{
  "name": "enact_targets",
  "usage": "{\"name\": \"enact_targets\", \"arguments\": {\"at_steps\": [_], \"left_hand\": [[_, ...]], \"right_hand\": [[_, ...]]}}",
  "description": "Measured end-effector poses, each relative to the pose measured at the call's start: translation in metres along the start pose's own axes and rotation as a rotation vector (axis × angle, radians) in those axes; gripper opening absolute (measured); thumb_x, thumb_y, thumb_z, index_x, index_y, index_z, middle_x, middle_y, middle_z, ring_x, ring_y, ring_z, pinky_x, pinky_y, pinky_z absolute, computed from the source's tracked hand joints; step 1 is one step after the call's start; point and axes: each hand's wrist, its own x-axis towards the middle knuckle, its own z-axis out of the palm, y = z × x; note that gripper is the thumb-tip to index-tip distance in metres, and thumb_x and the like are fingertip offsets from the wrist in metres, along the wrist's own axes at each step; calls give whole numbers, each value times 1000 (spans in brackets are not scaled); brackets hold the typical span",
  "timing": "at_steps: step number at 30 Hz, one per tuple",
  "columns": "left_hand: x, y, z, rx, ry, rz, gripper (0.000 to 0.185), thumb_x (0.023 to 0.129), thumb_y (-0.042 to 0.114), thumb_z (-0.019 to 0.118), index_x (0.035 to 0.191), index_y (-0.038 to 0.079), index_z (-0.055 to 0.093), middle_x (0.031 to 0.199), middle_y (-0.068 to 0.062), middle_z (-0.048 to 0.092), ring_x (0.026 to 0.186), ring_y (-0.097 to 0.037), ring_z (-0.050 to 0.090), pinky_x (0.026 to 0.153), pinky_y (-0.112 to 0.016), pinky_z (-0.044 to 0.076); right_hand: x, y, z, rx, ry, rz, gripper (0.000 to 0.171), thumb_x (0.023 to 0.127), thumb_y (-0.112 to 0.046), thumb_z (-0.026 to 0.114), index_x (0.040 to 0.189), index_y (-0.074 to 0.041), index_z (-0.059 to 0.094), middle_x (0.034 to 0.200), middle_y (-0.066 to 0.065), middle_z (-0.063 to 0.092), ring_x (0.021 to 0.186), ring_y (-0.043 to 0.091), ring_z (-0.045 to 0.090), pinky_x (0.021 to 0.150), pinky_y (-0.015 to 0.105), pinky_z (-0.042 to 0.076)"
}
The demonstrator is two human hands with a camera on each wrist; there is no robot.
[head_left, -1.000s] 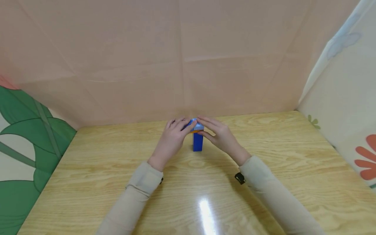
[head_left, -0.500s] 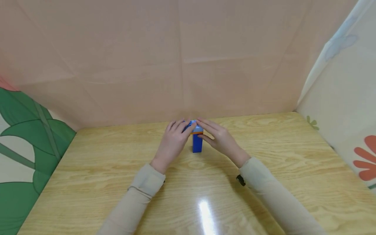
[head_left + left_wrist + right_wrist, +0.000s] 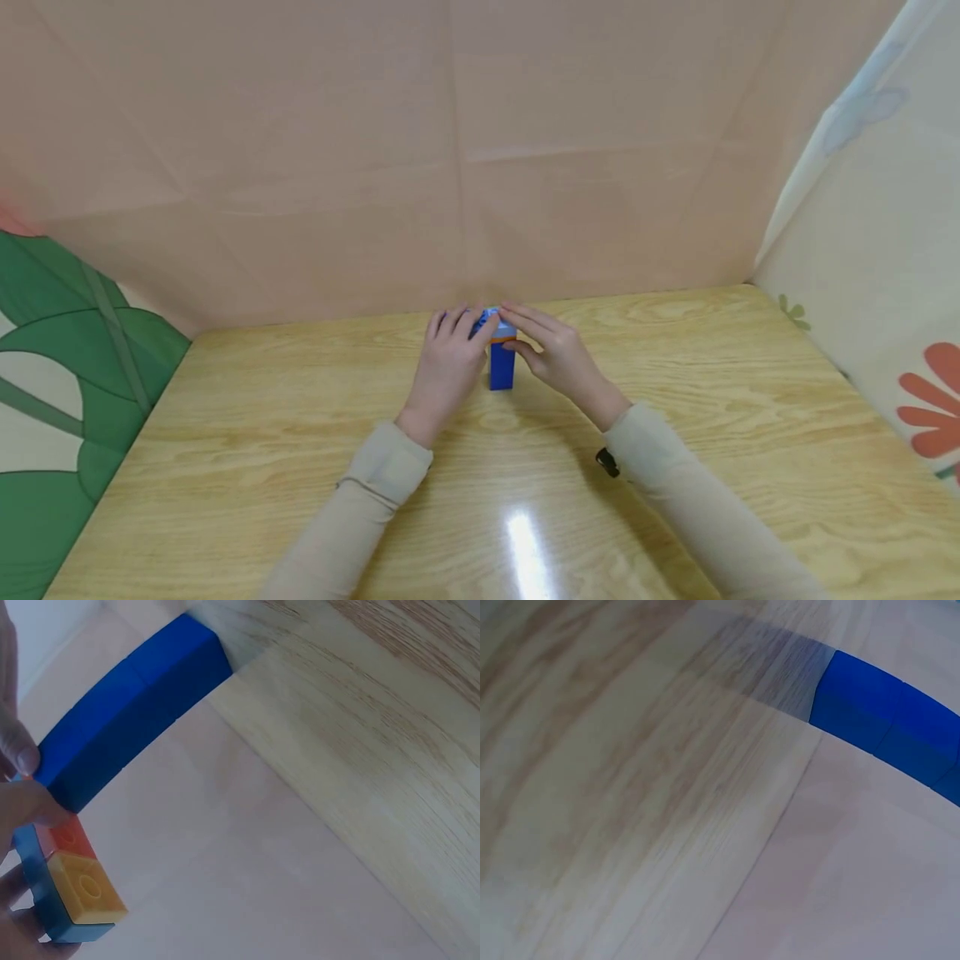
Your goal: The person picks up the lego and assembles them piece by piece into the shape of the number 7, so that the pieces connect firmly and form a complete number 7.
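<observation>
A tall blue column of stacked toy building bricks (image 3: 502, 367) stands upright on the wooden table. Across its top lies a lighter blue brick piece (image 3: 35, 874), jutting out to the left. Under that overhang, the left wrist view shows a red-orange brick (image 3: 66, 837) and a yellow brick (image 3: 88, 891) with its hollow underside. My left hand (image 3: 448, 357) grips the overhanging part, fingers over the far side and thumb near the column. From the right, my right hand (image 3: 567, 357) pinches the column's top, thumb at the orange layer. No fingers show in the right wrist view.
The wooden table (image 3: 247, 467) meets a pinkish cloth backdrop (image 3: 315, 167) close behind the column. A leaf-patterned panel (image 3: 45, 375) borders the left side, a flower-patterned one (image 3: 870, 250) the right.
My left wrist has shifted slightly to the right, while its fingers stay on the bricks. The right thumb has slid a little lower on the column's top. The column still stands upright.
</observation>
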Motion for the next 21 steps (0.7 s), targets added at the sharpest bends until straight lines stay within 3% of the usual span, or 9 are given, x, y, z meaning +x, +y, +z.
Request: {"name": "enact_targets", "arguments": {"at_steps": [21], "left_hand": [[-2,4,4,18,18,-26,43,76,14,78,116,17,64,116,-6,66,111,-27,62,96,-44,50]], "right_hand": [[1,-4,2,-10,29,33,46,68,6,80,112,5,67,115,21,67,105,33,66,85,36,56]]}}
